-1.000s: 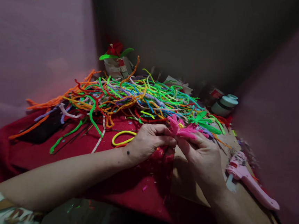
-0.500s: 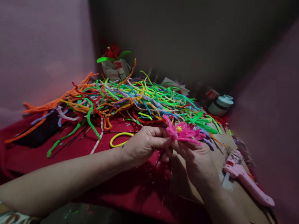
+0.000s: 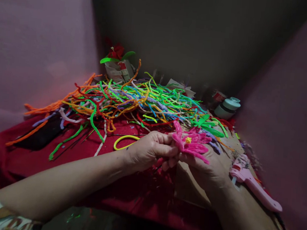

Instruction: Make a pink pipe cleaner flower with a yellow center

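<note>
A pink pipe-cleaner flower (image 3: 192, 147) with a yellow centre is held up between my two hands, its face tilted toward me and to the right. My left hand (image 3: 153, 149) pinches it at the left, by the base of the petals. From below and to the right, my right hand (image 3: 205, 166) closes round the underside; its fingertips are partly hidden behind the petals and my left fingers. Green pipe-cleaner leaves (image 3: 206, 126) lie just behind the flower. A yellow ring (image 3: 117, 143) rests on the red cloth (image 3: 125, 191) by my left wrist.
Behind my hands spreads a large heap of coloured pipe cleaners (image 3: 144, 100). On the right, a pink glue gun (image 3: 252, 182) lies on cardboard (image 3: 192, 190). A pale green-capped bottle (image 3: 228, 107) stands at the back right, and a red flower (image 3: 116, 51) at the back left.
The pink flower has turned and shifted slightly right and down, so its petals open more toward me. My right hand has lowered a little, while my left keeps its pinch.
</note>
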A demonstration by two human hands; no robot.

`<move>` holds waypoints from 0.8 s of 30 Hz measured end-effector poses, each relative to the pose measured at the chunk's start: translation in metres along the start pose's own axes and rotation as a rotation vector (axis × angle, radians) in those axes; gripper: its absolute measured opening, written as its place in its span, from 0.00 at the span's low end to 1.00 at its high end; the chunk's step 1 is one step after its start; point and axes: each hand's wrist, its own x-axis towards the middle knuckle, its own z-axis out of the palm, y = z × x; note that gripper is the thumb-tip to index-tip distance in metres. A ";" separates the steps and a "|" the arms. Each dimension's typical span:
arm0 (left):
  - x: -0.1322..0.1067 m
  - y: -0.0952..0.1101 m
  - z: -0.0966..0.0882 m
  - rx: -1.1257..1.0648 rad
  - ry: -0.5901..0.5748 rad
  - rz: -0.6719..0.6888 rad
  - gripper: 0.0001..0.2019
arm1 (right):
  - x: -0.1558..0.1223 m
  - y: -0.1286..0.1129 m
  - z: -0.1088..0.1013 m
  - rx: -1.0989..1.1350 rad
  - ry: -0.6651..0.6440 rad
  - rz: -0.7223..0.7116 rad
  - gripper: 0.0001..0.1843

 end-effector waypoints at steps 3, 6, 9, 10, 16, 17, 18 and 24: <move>0.000 0.001 -0.001 0.026 -0.038 -0.032 0.11 | 0.002 0.001 -0.002 0.054 -0.003 -0.003 0.07; 0.001 0.002 -0.002 0.037 -0.034 -0.070 0.09 | 0.003 0.000 0.000 0.091 0.056 -0.014 0.09; 0.002 0.003 -0.002 0.053 -0.038 -0.072 0.09 | 0.003 0.001 0.005 0.129 0.104 -0.063 0.10; 0.002 0.003 -0.002 0.063 -0.030 -0.072 0.09 | 0.003 0.002 0.007 0.139 0.128 -0.093 0.11; 0.002 0.002 0.006 0.196 0.110 0.097 0.06 | 0.004 0.013 0.012 0.221 0.230 -0.130 0.10; 0.002 0.001 0.007 0.240 0.146 0.135 0.06 | 0.005 0.013 0.012 0.239 0.244 -0.131 0.10; 0.001 -0.001 0.009 0.289 0.179 0.179 0.07 | 0.006 0.013 0.013 0.253 0.269 -0.141 0.11; -0.002 -0.016 0.006 0.849 0.292 0.616 0.16 | 0.008 0.014 0.018 0.295 0.383 -0.193 0.15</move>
